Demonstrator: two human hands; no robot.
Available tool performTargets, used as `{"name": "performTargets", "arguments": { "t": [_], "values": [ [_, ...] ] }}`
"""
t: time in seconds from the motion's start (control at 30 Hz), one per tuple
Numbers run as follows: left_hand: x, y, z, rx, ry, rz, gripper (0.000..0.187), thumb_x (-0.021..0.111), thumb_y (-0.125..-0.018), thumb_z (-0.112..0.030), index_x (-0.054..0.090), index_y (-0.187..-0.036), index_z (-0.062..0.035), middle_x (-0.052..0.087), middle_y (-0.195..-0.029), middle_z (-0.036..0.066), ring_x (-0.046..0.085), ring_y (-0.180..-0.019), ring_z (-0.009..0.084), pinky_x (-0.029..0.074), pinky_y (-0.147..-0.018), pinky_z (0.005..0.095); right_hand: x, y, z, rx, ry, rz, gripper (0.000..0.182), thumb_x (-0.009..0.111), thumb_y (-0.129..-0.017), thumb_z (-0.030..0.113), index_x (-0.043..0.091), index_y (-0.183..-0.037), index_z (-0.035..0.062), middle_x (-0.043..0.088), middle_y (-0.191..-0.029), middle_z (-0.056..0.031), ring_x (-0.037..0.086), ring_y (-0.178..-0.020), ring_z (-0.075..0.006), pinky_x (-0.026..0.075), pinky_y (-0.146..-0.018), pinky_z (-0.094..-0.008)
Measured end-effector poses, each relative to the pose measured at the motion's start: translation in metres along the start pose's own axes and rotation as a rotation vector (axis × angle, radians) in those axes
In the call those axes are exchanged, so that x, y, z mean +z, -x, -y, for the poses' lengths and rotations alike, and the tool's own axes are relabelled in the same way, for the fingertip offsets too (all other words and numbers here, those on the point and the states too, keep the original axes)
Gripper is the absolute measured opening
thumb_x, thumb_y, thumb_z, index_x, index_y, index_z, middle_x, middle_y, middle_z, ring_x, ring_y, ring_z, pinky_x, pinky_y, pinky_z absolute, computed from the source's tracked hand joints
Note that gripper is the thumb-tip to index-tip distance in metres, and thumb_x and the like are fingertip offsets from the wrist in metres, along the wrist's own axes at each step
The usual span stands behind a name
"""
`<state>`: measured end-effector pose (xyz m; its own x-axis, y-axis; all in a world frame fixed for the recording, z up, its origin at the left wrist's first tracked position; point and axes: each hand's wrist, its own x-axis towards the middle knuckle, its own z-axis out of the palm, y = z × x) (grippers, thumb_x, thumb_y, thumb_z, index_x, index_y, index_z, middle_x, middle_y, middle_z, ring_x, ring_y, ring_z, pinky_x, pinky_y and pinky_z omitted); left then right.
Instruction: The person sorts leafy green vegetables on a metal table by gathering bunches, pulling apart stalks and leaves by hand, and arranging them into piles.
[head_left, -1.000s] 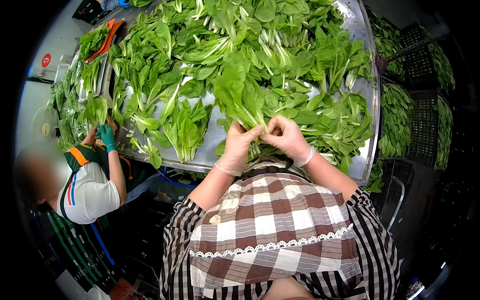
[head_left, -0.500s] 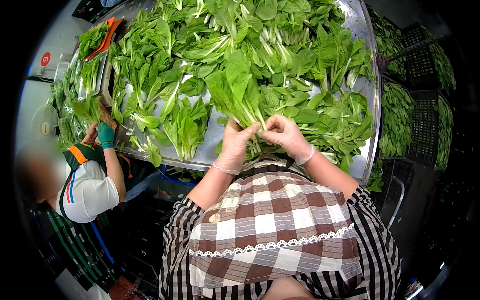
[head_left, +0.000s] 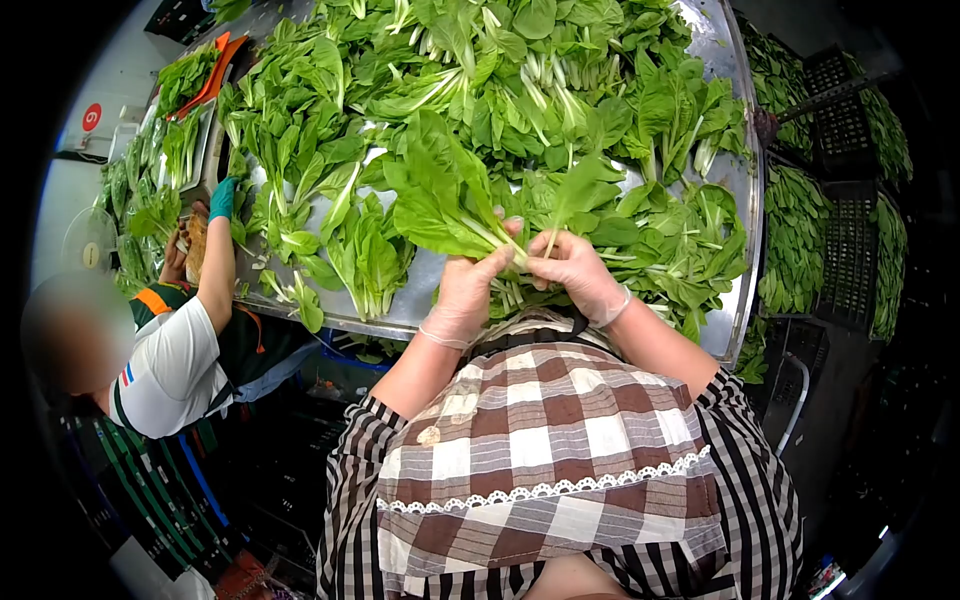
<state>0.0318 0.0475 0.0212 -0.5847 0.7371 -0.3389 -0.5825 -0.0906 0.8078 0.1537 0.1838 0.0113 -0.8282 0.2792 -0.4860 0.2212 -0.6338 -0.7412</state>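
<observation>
In a thin clear glove, my left hand (head_left: 465, 292) is closed round the pale stems of a bunch of leafy greens (head_left: 440, 195), whose broad leaves fan out up and to the left. My right hand (head_left: 578, 278), gloved too, pinches the stem of a single green leaf (head_left: 580, 195) that tilts up to the right. The fingertips of both hands are close together at the base of the bunch. Beneath and beyond them, loose greens (head_left: 660, 240) lie over the metal table (head_left: 425, 285). Another small heap of greens (head_left: 370, 250) rests left of my hands.
At the left, a co-worker (head_left: 180, 350) reaches toward the table, one hand in a green glove (head_left: 222, 197). An orange tool (head_left: 222, 70) lies near a scale-like tray there. Black crates (head_left: 850, 240) of greens stand beyond the table's right edge.
One leaf has come apart from the bunch and is now in my right hand. The bunch has tilted left. The co-worker's gloved hand has moved farther up the table.
</observation>
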Motion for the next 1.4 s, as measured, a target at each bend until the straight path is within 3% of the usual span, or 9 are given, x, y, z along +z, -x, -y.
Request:
{"name": "performTargets", "arguments": {
  "t": [0.23, 0.43, 0.73, 0.93, 1.13, 1.4],
  "values": [
    [-0.007, -0.001, 0.003, -0.062, -0.031, 0.042, 0.063, 0.069, -0.083, -0.002, 0.041, -0.139, -0.0013, 0.06, -0.123, 0.011, 0.054, -0.12, 0.0237, 0.037, -0.109, 0.0393, 0.003, 0.002, 0.004, -0.048, 0.179, 0.044, 0.025, 0.077, -0.082, 0.009, 0.065, -0.103, 0.0045, 0.059, -0.082, 0.0044, 0.053, -0.071, -0.004, 0.044, -0.066, -0.0187],
    [-0.004, 0.003, 0.0, -0.109, -0.048, 0.04, 0.066, 0.07, -0.081, -0.001, 0.041, -0.14, -0.0003, 0.063, -0.121, 0.01, 0.056, -0.118, 0.0217, 0.037, -0.109, 0.0384, -0.001, 0.001, -0.001, -0.092, 0.257, 0.005, 0.021, 0.079, -0.077, 0.007, 0.064, -0.091, 0.0054, 0.058, -0.079, 0.0044, 0.048, -0.067, -0.0036, 0.04, -0.062, -0.0186],
    [-0.011, 0.0, 0.008, -0.122, -0.049, 0.046, 0.062, 0.068, -0.081, 0.001, 0.045, -0.139, -0.001, 0.063, -0.122, 0.009, 0.056, -0.117, 0.02, 0.038, -0.107, 0.0358, -0.002, -0.001, -0.006, -0.054, 0.18, 0.056, 0.029, 0.077, -0.077, 0.004, 0.058, -0.099, 0.0057, 0.063, -0.087, 0.0001, 0.055, -0.073, -0.006, 0.047, -0.067, -0.0212],
    [-0.009, 0.001, 0.008, -0.064, -0.076, -0.022, 0.054, 0.067, -0.082, -0.001, 0.051, -0.133, 0.0008, 0.065, -0.117, 0.008, 0.06, -0.106, 0.0168, 0.045, -0.097, 0.0307, -0.004, -0.001, -0.008, -0.035, 0.153, 0.03, 0.025, 0.077, -0.08, 0.005, 0.063, -0.1, 0.004, 0.065, -0.086, -0.0006, 0.057, -0.071, -0.0054, 0.047, -0.064, -0.0206],
    [-0.007, 0.002, 0.011, -0.054, -0.05, -0.121, 0.033, 0.068, -0.084, -0.003, 0.06, -0.117, 0.0005, 0.067, -0.108, 0.006, 0.062, -0.095, 0.0149, 0.048, -0.086, 0.0292, 0.003, 0.0, -0.016, -0.132, 0.266, -0.04, 0.019, 0.07, -0.089, 0.008, 0.064, -0.104, -0.0016, 0.066, -0.087, -0.0024, 0.06, -0.067, -0.0062, 0.049, -0.06, -0.0207],
    [-0.001, 0.004, 0.008, -0.057, -0.06, -0.143, 0.028, 0.067, -0.086, -0.004, 0.062, -0.113, 0.001, 0.069, -0.1, 0.006, 0.063, -0.084, 0.0131, 0.05, -0.073, 0.027, 0.01, 0.002, -0.016, -0.156, 0.241, -0.068, 0.019, 0.066, -0.092, 0.01, 0.063, -0.105, -0.0037, 0.066, -0.085, -0.0037, 0.062, -0.065, -0.0084, 0.05, -0.058, -0.0219]
  ]
}}
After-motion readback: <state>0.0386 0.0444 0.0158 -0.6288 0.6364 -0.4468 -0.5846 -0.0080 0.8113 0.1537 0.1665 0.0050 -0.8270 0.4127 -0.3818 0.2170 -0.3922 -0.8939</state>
